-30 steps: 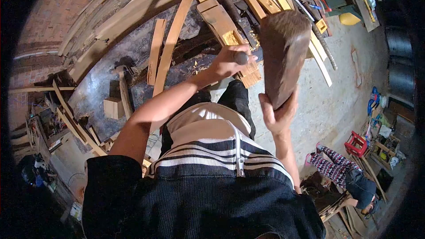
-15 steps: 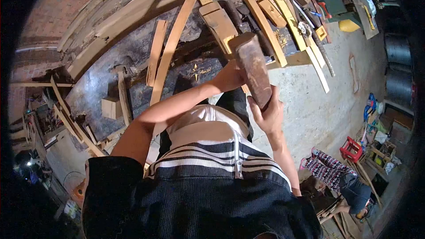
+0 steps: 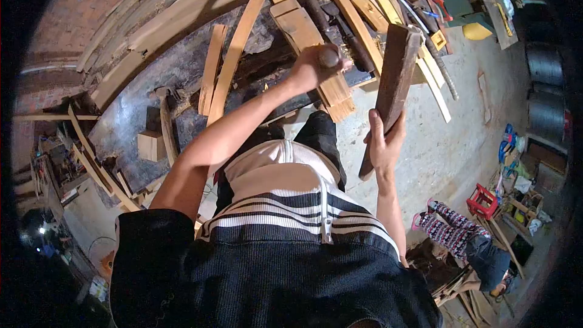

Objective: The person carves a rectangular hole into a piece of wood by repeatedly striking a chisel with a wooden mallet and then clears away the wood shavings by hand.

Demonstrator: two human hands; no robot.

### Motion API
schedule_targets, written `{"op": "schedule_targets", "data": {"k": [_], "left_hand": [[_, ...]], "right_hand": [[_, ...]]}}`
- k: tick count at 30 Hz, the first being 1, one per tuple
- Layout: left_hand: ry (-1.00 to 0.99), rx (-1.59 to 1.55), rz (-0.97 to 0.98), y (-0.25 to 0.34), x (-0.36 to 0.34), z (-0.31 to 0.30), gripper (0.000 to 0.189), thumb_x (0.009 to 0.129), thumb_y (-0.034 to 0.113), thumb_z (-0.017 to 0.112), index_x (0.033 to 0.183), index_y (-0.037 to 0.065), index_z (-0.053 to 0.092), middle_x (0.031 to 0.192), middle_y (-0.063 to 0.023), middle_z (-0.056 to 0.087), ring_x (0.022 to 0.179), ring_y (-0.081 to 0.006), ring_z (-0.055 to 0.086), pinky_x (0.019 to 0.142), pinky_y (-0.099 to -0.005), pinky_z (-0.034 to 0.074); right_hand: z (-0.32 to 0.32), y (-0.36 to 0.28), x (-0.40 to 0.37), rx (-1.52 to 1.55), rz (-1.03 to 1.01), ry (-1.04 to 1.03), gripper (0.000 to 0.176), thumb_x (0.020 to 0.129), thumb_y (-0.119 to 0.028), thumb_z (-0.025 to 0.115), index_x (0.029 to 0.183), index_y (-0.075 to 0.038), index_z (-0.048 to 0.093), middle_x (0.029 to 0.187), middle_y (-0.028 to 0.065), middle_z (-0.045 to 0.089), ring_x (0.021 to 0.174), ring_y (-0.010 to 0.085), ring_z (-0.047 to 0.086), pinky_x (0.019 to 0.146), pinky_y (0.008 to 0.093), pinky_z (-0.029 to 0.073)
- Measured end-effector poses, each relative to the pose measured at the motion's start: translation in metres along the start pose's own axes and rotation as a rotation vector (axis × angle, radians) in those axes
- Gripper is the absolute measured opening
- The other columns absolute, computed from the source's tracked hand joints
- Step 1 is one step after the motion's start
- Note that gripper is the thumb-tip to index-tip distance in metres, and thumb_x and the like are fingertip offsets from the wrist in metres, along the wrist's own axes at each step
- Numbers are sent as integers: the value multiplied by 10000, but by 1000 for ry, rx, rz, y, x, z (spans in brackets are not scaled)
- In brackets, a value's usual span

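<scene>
My left hand [image 3: 314, 71] is closed around a dark, round-ended handle [image 3: 328, 56], seen end-on; the rest of that tool is hidden. Under this fist lies a pale wooden board [image 3: 300, 23] with a squared end. Closed on a long, dark brown wooden block [image 3: 398, 67], my right hand [image 3: 386, 140] keeps it raised and tilted above the floor, gripping near its lower end. The two hands are apart. Dark-handled tools [image 3: 358, 51] lie just beyond the board.
Long wooden strips [image 3: 246, 36] cross the dark workbench [image 3: 130, 109]. A hammer [image 3: 167, 118] and a small wood block [image 3: 151, 145] are at left. On the right are a red stool [image 3: 482, 201], scattered items and another person [image 3: 467, 240], bent over wood.
The dark block has swung to the right and stands away from my left hand, which has moved up over the board. My right hand has shifted slightly right with the block.
</scene>
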State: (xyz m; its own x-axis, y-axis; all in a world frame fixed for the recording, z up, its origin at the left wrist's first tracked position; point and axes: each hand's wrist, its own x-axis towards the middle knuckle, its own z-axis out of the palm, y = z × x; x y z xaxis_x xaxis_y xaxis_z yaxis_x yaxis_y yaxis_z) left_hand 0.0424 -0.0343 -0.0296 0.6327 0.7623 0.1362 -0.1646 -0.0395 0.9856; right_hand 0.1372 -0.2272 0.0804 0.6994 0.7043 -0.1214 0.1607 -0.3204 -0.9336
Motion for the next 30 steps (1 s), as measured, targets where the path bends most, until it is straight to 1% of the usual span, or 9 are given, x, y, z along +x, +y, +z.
{"op": "schedule_targets", "data": {"k": [11, 13, 15, 16, 17, 20, 24, 27, 30], "left_hand": [[-188, 377, 96, 35, -5, 2, 313, 898, 245, 685, 770, -1, 541, 662, -136, 525, 662, -153, 570, 626, -338, 448], [-205, 257, 69, 28, -12, 7, 326, 899, 229, 688, 753, -1, 509, 647, -114, 476, 626, -159, 503, 607, -340, 429], [-131, -145, 247, 25, -21, 18, 332, 905, 210, 682, 736, 3, 485, 643, -92, 439, 617, -151, 446, 595, -333, 415], [-300, 13, 9, 39, -23, 8, 250, 903, 137, 659, 744, 17, 508, 655, -72, 466, 622, -140, 438, 584, -321, 406], [-290, -89, 225, 12, -25, 13, 147, 887, 79, 634, 773, 27, 557, 678, -75, 509, 635, -138, 483, 593, -311, 426], [-139, -84, 164, -6, -35, 38, 40, 863, 38, 584, 828, 27, 597, 722, -96, 560, 668, -135, 571, 602, -298, 466], [-278, 211, 130, 19, -37, 24, 63, 807, 18, 606, 841, 42, 559, 739, -109, 587, 729, -262, 626, 655, -385, 468], [-241, 211, 407, 28, -38, 27, 157, 689, -24, 619, 813, 17, 531, 730, -117, 582, 759, -338, 606, 668, -426, 458], [-122, 334, 496, 4, -40, 38, 143, 709, -32, 605, 830, 25, 553, 735, -126, 595, 736, -327, 606, 660, -410, 458]], "right_hand": [[7, -11, -6, -25, -121, -58, 390, 858, -190, 725, 1099, 24, 506, 712, 126, 610, 713, 181, 585, 681, 327, 489], [2, -24, -14, 16, -20, -70, 469, 796, -120, 742, 1156, 27, 480, 842, 145, 623, 759, 190, 588, 685, 317, 487], [3, -19, -20, 118, -215, -33, 486, 767, -102, 740, 1151, 30, 474, 913, 155, 625, 769, 203, 590, 680, 314, 487], [0, -6, -21, 65, -293, -23, 485, 745, -87, 740, 1134, 30, 475, 936, 145, 629, 776, 211, 591, 682, 316, 488], [0, 11, -20, -47, -347, -43, 487, 763, -129, 751, 1135, 17, 471, 877, 175, 642, 720, 271, 636, 655, 339, 502], [1, 7, -10, -403, -252, -218, 504, 798, -213, 758, 1145, -4, 457, 729, 228, 623, 658, 448, 642, 591, 402, 513], [-1, -7, -20, -277, -378, -49, 468, 787, -166, 744, 1109, 32, 469, 790, 234, 652, 719, 386, 692, 627, 388, 524], [3, -2, -21, -272, -576, -7, 484, 786, -185, 746, 1136, 27, 486, 786, 234, 657, 705, 381, 700, 615, 397, 530], [2, 6, -16, -397, -365, -174, 472, 817, -248, 744, 1107, 19, 486, 748, 243, 644, 671, 437, 666, 584, 428, 524]]}}
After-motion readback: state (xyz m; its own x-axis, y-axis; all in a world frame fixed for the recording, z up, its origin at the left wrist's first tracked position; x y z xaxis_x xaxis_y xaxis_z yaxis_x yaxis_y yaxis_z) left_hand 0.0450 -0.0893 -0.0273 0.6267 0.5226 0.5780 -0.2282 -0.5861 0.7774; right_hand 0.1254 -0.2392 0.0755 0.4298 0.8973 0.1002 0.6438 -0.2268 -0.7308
